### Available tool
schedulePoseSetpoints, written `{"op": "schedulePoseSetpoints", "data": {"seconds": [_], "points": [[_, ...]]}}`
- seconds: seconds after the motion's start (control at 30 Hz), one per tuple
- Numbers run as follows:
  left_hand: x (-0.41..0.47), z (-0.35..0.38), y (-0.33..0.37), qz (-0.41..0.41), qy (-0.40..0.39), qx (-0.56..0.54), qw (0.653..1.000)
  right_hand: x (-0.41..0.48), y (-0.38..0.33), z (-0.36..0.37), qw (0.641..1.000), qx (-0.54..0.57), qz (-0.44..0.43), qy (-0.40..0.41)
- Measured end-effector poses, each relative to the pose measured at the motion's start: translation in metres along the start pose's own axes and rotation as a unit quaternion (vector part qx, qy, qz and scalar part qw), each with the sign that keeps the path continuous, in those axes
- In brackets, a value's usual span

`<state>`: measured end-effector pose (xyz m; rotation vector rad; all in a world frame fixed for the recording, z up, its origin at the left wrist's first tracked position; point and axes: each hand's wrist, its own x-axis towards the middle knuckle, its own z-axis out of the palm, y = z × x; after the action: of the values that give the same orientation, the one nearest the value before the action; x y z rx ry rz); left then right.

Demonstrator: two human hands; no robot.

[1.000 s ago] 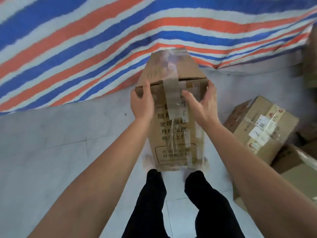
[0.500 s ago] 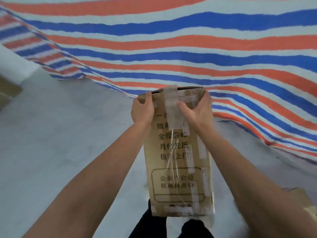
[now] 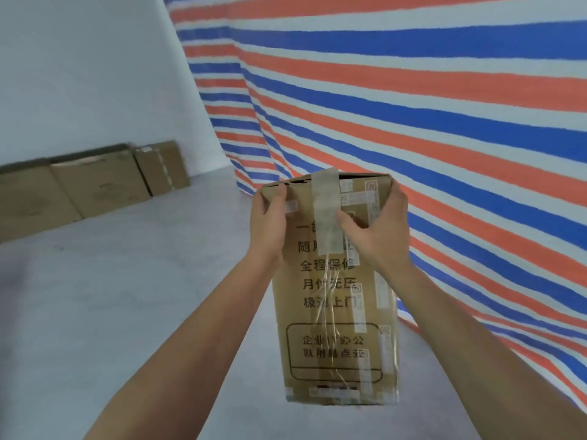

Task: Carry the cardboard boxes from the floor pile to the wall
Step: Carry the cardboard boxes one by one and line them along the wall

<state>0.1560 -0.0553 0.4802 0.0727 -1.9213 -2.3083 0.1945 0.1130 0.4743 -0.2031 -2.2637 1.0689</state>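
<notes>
I hold a tall brown cardboard box (image 3: 336,312) with black printed characters and strips of clear tape upright in front of me, clear of the floor. My left hand (image 3: 268,222) grips its top left corner, fingers curled over the edge. My right hand (image 3: 376,227) grips the top right corner, thumb on the front face by the tape. A row of cardboard boxes (image 3: 92,182) stands against the white wall (image 3: 89,74) at the far left.
A red, white and blue striped tarp (image 3: 413,106) hangs along the right and reaches down to the floor. Grey floor (image 3: 127,296) stretches between me and the row of boxes at the wall.
My view has swung left and upward. The floor pile and my legs have left the view, and the white wall with its row of boxes has come in. Both hands keep their grip.
</notes>
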Motion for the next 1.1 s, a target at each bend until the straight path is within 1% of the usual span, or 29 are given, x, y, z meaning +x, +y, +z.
{"op": "schedulePoseSetpoints", "data": {"seconds": [0.07, 0.1, 0.2, 0.3, 0.47, 0.6, 0.77, 0.87, 0.9, 1.03, 1.1], "points": [[0.021, -0.054, 0.017, 0.035, 0.003, -0.001, 0.999, 0.002, -0.042, 0.050, 1.000, 0.006, -0.029, -0.006], [0.020, -0.061, 0.023, 0.046, 0.001, 0.005, 0.999, 0.002, -0.050, 0.056, 0.999, 0.011, -0.036, -0.006], [0.051, -0.117, 0.036, 0.062, 0.020, 0.016, 0.998, 0.003, -0.083, 0.113, 0.998, 0.030, -0.061, -0.005], [0.087, -0.153, 0.045, 0.076, 0.051, 0.030, 0.995, 0.017, -0.100, 0.159, 0.996, 0.067, -0.061, -0.022], [0.164, -0.195, 0.039, 0.068, 0.099, 0.074, 0.990, 0.059, -0.108, 0.254, 0.989, 0.118, -0.062, -0.062], [0.243, -0.216, 0.028, 0.066, 0.132, 0.101, 0.984, 0.107, -0.104, 0.339, 0.980, 0.143, -0.063, -0.122], [0.331, -0.249, 0.029, 0.035, 0.192, 0.124, 0.973, 0.170, -0.118, 0.433, 0.965, 0.147, -0.066, -0.206], [0.385, -0.289, 0.034, 0.034, 0.234, 0.124, 0.964, 0.201, -0.146, 0.498, 0.955, 0.150, -0.069, -0.248], [0.392, -0.299, 0.035, 0.034, 0.240, 0.125, 0.962, 0.204, -0.153, 0.509, 0.953, 0.145, -0.071, -0.255], [0.446, -0.372, 0.031, 0.027, 0.301, 0.111, 0.947, 0.221, -0.197, 0.598, 0.934, 0.161, -0.084, -0.308], [0.474, -0.406, 0.030, 0.020, 0.318, 0.102, 0.942, 0.226, -0.218, 0.638, 0.927, 0.164, -0.089, -0.327]]}}
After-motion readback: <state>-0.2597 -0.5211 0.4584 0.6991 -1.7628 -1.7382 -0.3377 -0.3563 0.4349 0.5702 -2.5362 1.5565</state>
